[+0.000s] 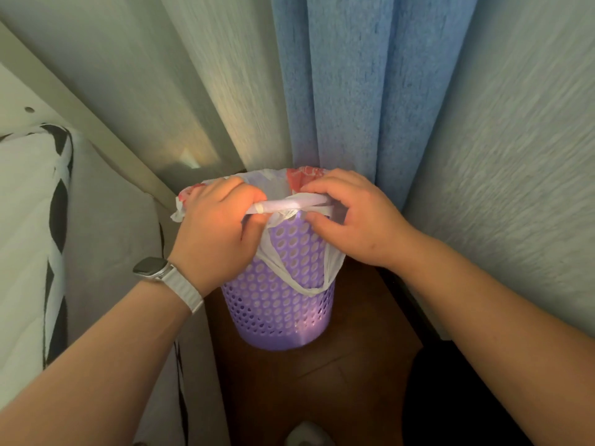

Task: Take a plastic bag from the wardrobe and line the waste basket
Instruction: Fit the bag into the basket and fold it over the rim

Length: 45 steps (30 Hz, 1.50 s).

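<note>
A purple perforated waste basket stood on a dark brown wooden floor, close against a blue curtain and pale grey-green curtains behind it. A white plastic bag with red print was already inside the basket, and its edge was folded outward over the rim. One handle loop of the bag hung down on the near side of the basket wall.

The left hand was closed around the near part of the rim, with the bag's edge caught under its fingers. The right hand pinched the bag's edge at the rim, thumb below and fingers above. Both hands were near each other, not touching. The left wrist carried a smartwatch with a white band. At the left a white bedding with black pattern was visible.
</note>
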Each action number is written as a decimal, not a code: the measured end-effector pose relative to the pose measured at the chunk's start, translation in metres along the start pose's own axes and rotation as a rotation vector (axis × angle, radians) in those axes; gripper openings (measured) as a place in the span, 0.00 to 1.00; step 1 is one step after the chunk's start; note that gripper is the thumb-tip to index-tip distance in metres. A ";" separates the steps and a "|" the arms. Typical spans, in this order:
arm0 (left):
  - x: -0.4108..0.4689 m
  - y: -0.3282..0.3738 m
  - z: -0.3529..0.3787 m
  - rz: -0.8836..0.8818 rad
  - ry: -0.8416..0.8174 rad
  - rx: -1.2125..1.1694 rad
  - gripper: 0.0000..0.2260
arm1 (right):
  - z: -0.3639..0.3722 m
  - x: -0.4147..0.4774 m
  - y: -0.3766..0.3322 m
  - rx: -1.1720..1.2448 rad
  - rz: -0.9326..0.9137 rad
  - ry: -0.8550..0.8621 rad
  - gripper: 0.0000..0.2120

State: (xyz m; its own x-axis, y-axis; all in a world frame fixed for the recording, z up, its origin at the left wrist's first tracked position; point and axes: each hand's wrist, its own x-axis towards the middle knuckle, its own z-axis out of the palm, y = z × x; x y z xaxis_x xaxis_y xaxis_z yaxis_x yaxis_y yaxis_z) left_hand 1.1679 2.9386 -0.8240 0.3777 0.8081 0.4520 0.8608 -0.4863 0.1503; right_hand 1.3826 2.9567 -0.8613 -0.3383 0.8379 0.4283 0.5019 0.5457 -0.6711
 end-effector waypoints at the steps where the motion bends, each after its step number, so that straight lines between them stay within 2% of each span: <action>1: -0.001 0.000 0.002 0.004 0.005 0.014 0.09 | -0.003 0.001 0.003 -0.014 -0.014 -0.024 0.12; 5: -0.005 -0.001 0.007 0.030 0.023 0.029 0.07 | -0.004 0.002 0.010 -0.048 -0.026 0.002 0.06; 10: -0.005 -0.001 0.007 0.021 0.022 0.010 0.07 | 0.007 -0.006 0.012 -0.039 -0.031 0.136 0.08; 13: -0.003 -0.004 0.004 0.051 -0.066 -0.048 0.11 | 0.011 -0.007 0.015 -0.061 -0.038 0.160 0.09; 17: -0.005 -0.009 0.008 0.112 -0.245 -0.032 0.07 | 0.016 -0.011 0.026 -0.165 -0.110 0.150 0.10; 21: -0.017 -0.008 0.021 0.092 -0.330 0.076 0.05 | 0.027 -0.018 0.035 -0.278 -0.166 0.036 0.04; 28: -0.048 -0.007 0.042 0.093 -0.420 0.136 0.08 | 0.041 -0.028 0.042 -0.295 -0.182 -0.164 0.04; 33: -0.073 -0.008 0.060 0.082 -0.629 0.219 0.14 | 0.054 -0.039 0.048 -0.348 -0.199 -0.368 0.04; 37: -0.089 -0.003 0.072 0.106 -0.728 0.261 0.14 | 0.062 -0.052 0.045 -0.384 -0.205 -0.497 0.04; 42: -0.105 -0.005 0.083 0.094 -0.735 0.246 0.12 | 0.069 -0.060 0.046 -0.465 -0.204 -0.614 0.07; 45: -0.111 -0.009 0.083 -0.014 -0.723 0.163 0.12 | 0.071 -0.062 0.044 -0.450 -0.206 -0.636 0.07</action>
State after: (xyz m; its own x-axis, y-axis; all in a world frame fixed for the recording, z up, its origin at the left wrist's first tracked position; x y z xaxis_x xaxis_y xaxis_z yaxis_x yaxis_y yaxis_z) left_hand 1.1462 2.8811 -0.9486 0.4481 0.8584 -0.2498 0.8857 -0.4641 -0.0060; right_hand 1.3685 2.9280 -0.9603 -0.7794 0.6265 -0.0008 0.6067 0.7546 -0.2499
